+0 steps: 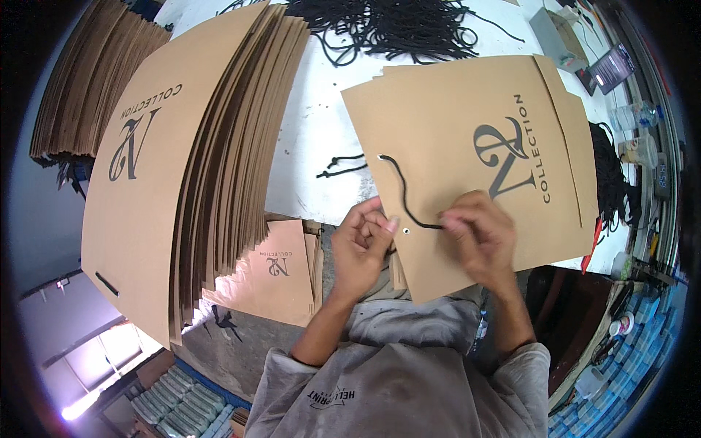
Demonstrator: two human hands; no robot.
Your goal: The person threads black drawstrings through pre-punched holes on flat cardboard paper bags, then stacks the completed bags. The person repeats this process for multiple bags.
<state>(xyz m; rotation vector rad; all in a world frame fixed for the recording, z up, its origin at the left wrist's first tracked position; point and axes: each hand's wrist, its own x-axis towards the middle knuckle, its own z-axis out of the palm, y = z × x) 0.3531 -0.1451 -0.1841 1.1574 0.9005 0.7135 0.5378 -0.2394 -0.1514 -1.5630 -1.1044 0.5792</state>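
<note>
A brown paper bag point(445, 124) with dark print lies flat in front of me, on top of a few more like it. A black cord point(403, 191) passes through one eyelet near its left edge, and knotted ends stick out past that edge. My right hand point(478, 237), a little blurred, pinches the cord's other end above the bag. The second eyelet point(407, 231) shows no cord on this side. My left hand point(367, 241) grips the bag's edge beside that eyelet, thumb on top and some fingers behind it.
A tall stack of brown bags point(146, 168) stands at the left. Black cords point(387, 29) lie heaped at the table's point(299, 153) far side. At the right are a phone point(612, 69), a grey box point(558, 40), and a red-handled tool point(590, 248). More bags point(281, 274) lie below the table's edge.
</note>
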